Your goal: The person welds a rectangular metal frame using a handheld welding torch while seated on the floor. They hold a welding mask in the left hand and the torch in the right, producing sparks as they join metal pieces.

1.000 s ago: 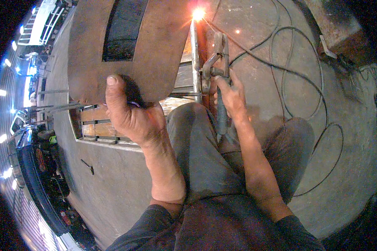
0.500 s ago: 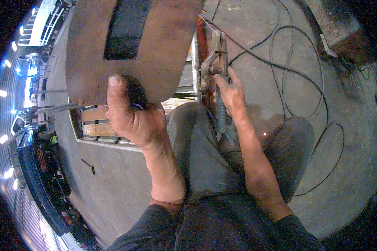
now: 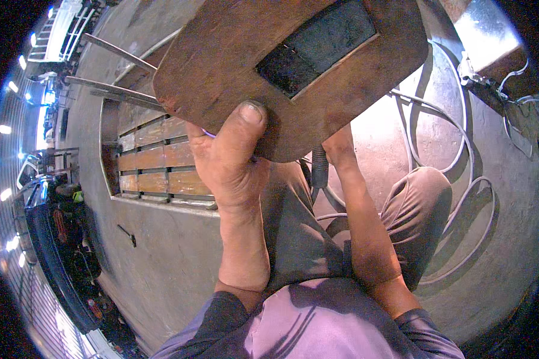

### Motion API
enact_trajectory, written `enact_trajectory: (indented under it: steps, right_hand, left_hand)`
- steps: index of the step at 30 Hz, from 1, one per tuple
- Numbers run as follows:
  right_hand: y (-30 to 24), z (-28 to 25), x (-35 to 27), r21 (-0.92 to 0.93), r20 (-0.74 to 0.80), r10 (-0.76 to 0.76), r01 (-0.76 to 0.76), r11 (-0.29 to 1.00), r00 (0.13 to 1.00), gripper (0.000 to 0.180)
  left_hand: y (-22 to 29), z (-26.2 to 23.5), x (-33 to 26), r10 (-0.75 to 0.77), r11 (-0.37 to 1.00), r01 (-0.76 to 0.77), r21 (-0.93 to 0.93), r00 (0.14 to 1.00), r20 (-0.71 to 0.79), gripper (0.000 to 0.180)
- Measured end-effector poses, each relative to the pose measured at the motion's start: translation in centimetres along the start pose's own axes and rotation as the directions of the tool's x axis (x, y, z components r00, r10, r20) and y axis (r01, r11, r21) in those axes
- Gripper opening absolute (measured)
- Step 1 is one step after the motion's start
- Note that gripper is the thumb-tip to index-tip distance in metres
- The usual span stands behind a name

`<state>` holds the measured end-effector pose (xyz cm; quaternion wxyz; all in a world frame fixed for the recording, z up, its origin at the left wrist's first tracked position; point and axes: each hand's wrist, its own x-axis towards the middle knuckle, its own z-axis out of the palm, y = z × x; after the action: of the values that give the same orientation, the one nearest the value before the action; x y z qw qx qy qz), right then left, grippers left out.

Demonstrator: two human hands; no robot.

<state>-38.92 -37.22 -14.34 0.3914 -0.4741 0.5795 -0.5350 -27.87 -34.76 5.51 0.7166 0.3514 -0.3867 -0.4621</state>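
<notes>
Best kept steady, a welding shield [image 3: 221, 66] is being clamped by the left hand [image 3: 230, 158], an electrode holder [image 3: 320, 170] by the right hand [image 3: 341, 149].

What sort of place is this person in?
It looks like a workshop, probably for welding. The left hand holds a brown shield with a dark window, cables loop across the floor, and there's a slatted frame ahead to the left.

The brown shield [image 3: 314, 106] above the left hand [image 3: 230, 158] is cut off by the top edge. It hides much of the right hand [image 3: 340, 146] and the upper end of the ribbed handle [image 3: 320, 170] there. Dark clutter [image 3: 81, 242] far left of both hands is indistinct.
</notes>
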Motion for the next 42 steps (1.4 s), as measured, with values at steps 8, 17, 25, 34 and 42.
enact_trajectory:
  steps: [8, 17, 25, 34, 42]
  right_hand:
    - [-2.3, -0.6, -0.4, 0.05, 0.036, -0.018, 0.016, 0.999, 0.999, 0.025]
    - [-1.0, 0.3, 0.1, 0.079, -0.056, -0.067, 0.071, 0.994, 0.996, 0.025]
    - [0.9, -0.4, 0.5, -0.113, 0.018, -0.194, 0.194, 0.974, 0.981, 0.017]
    - [-2.0, -1.8, -0.2, 0.093, 0.048, 0.136, -0.14, 0.986, 0.99, 0.021]
    - [4.0, -2.5, -1.0, 0.018, 0.104, 0.177, -0.18, 0.983, 0.979, 0.03]
  left_hand:
    - [-0.6, -0.4, 0.0, 0.09, 0.995, -0.096, 0.041, 0.987, 0.13, 0.064]
    - [-0.2, -0.1, -0.1, 0.039, 0.989, -0.043, 0.14, 0.999, 0.033, 0.059]
    - [0.1, 0.5, -0.2, 0.002, 0.989, -0.006, 0.145, 1.0, 0.031, 0.058]
    - [-0.5, 0.1, -0.1, 0.016, 0.997, -0.021, 0.068, 0.997, 0.077, 0.063]
    - [0.3, -2.6, 1.5, 0.015, 0.998, -0.005, 0.062, 0.987, -0.157, 0.029]
